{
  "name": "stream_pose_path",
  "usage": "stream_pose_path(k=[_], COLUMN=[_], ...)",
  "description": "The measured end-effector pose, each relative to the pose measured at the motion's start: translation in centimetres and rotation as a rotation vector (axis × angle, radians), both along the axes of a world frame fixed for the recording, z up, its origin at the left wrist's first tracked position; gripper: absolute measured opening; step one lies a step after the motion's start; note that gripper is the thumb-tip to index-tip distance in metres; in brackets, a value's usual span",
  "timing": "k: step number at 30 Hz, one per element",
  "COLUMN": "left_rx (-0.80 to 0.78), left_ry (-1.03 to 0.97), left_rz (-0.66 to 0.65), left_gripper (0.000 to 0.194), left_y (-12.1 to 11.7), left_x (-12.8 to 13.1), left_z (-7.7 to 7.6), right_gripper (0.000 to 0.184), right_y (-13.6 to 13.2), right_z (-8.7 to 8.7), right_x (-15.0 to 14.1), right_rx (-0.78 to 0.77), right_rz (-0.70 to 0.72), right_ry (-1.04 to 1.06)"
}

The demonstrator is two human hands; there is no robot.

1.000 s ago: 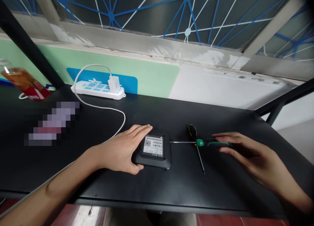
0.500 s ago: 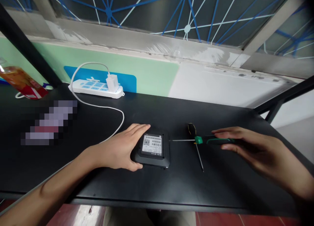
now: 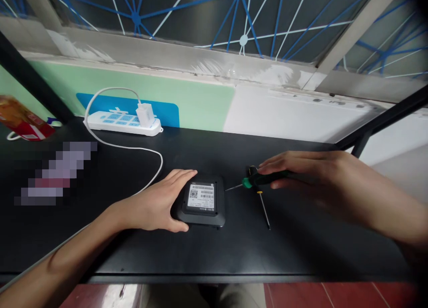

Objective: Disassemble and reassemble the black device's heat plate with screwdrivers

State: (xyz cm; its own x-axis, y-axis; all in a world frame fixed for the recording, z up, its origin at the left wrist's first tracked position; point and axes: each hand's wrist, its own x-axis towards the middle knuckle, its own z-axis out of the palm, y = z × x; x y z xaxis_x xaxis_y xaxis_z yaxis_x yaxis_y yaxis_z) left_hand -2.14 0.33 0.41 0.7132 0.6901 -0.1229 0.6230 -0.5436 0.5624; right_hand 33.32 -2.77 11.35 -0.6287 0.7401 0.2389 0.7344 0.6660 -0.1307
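A flat black square device (image 3: 218, 214) lies on the table, its white label with a QR code and barcodes facing up. My left hand (image 3: 154, 203) grips it from the left, thumb at the near edge and fingers at the far edge. In my right hand (image 3: 310, 183) is a green and black screwdriver (image 3: 246, 182), its shaft pointing left. The tip is close to the device's right edge; whether they touch I cannot tell. Beneath the held tool lies a second screwdriver (image 3: 265, 212), black with a yellow ring, its handle partly covered.
A white power strip (image 3: 125, 123) with a charger (image 3: 145, 115) plugged in stands by the wall. Its white cable (image 3: 161, 158) curves across the black table (image 3: 187, 254) behind my left arm. A drink bottle (image 3: 25, 121) is at the far left, near a blurred-out patch.
My right hand has moved up and left over the second screwdriver, and the held screwdriver now tilts down toward the device. My left hand keeps its grip. The whole view has shifted slightly.
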Motion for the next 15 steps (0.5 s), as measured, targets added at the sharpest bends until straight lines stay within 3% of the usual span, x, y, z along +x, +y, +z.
stream_pose_path(k=[10,15], left_rx=[-0.054,-0.08], left_ry=[0.013,0.027], left_rz=[0.027,0.04], left_gripper=[0.122,0.123], left_y=[-0.2,-0.2], left_x=[0.1,0.0], left_z=[0.8,0.9], right_gripper=[0.025,0.023], right_y=[-2.5,-3.6], right_z=[-5.5,-6.7], right_x=[3.8,5.1], right_rx=[-0.072,-0.06], right_rz=[-0.177,-0.282], right_ry=[0.195,0.306])
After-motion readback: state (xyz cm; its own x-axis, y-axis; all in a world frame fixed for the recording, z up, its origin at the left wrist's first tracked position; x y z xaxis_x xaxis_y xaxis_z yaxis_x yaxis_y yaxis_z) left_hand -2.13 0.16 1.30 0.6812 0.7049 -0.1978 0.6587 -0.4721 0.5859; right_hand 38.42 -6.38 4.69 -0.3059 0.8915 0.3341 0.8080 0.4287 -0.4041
